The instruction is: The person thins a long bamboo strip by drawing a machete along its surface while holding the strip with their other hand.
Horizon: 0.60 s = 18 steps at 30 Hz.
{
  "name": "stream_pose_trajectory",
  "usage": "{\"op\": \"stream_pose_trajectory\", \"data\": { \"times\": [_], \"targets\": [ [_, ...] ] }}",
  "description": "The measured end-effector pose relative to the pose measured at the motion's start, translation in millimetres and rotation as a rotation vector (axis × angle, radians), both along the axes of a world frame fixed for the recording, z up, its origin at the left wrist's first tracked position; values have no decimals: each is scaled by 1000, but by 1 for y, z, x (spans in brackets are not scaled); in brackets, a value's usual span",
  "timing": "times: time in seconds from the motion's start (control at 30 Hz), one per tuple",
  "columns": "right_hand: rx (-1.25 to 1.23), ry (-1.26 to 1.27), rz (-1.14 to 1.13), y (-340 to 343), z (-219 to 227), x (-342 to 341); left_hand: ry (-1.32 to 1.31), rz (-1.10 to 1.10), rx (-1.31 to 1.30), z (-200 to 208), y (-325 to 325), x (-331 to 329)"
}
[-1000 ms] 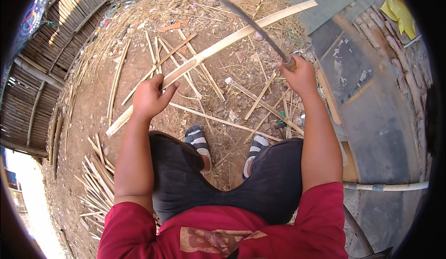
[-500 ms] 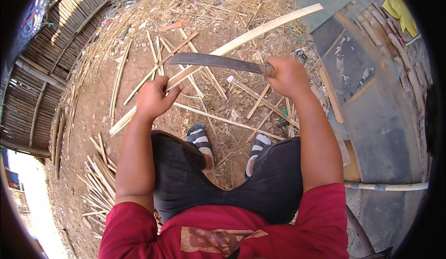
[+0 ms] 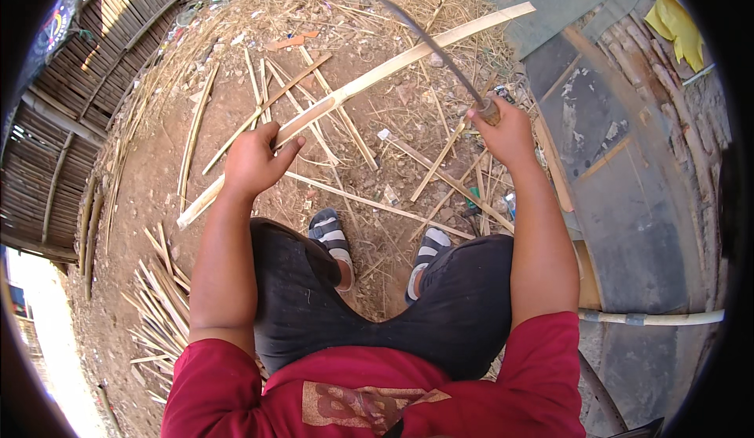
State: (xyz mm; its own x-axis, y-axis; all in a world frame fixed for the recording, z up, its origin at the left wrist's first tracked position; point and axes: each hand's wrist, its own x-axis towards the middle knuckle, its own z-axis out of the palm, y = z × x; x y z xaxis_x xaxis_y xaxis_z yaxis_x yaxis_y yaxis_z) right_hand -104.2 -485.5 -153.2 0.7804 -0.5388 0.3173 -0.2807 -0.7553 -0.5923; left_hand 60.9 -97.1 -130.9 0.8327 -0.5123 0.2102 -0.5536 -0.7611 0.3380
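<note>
A long pale split bamboo strip (image 3: 404, 58) slants from the lower left up to the far right. My left hand (image 3: 258, 159) is closed round it near its lower end, the thumb lying along it. In my right hand (image 3: 503, 128) is a machete (image 3: 440, 53), gripped by its wooden handle. Its dark curved blade points away and to the left, seen almost edge-on, and crosses over the strip in view. I cannot tell whether blade and strip touch.
Cut bamboo strips (image 3: 357, 131) lie scattered on the dirt before my sandalled feet. A pile of thin strips (image 3: 161, 300) is at my left. Dark sheets (image 3: 628, 226) lie at the right, with a yellow cloth (image 3: 675, 28) beyond. A slatted bamboo wall (image 3: 59, 139) stands left.
The machete has swung from lying crosswise, tip to the left, to pointing away from me. My right hand has shifted slightly right and nearer. My left hand still holds the strip.
</note>
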Motion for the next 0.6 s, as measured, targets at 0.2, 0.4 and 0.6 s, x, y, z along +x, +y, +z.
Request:
{"op": "stream_pose_trajectory", "data": {
  "times": [0.2, 0.4, 0.6],
  "targets": [
    [-261, 150, 288, 33, 13, 7, -18, -23, 30, -6, 4, -2],
    [0, 104, -47, -19, 0, -7, -58, 3, 26, -2, 3, 2],
    [-22, 88, -17, -15, -9, -4, -67, -62, 48, -2, 4, 2]
  ]
}}
